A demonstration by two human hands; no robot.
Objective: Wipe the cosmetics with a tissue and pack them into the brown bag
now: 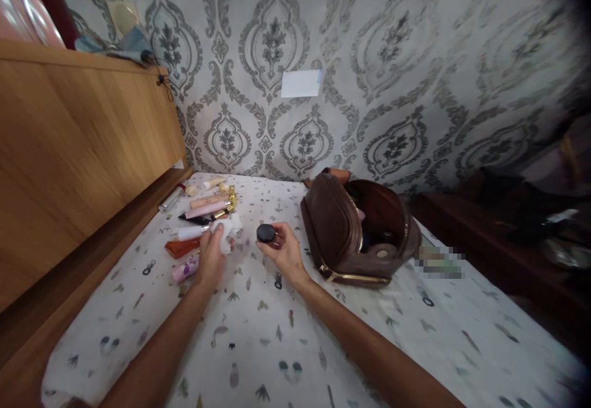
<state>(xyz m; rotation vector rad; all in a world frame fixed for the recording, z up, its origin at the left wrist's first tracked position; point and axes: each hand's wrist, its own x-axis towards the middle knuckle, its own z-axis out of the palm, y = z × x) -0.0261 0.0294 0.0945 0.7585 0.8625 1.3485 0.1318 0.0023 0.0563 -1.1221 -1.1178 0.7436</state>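
My right hand [287, 249] pinches a small round black container [266, 233] above the printed cloth [258, 334]. A crumpled white tissue [227, 233] is held in my left hand [213, 255], beside a cluster of cosmetics. Around that hand lie a white tube [190, 233], an amber-coloured bottle [181, 248] and a pink-and-purple bottle [185, 269]. Farther back are pale pink tubes [207, 209] and a gold-coloured item [232, 196]. To the right of my right hand a brown leather bag [330, 223] stands unzipped; its contents are mostly in shadow.
A wooden cabinet [87, 143] borders the cloth on the left. Patterned wallpaper [272, 32] rises behind, with a white paper [301, 84] on it. A clear tube [170, 199] lies near the cabinet. Dark furniture [498, 260] and a pixelated patch are at the right.
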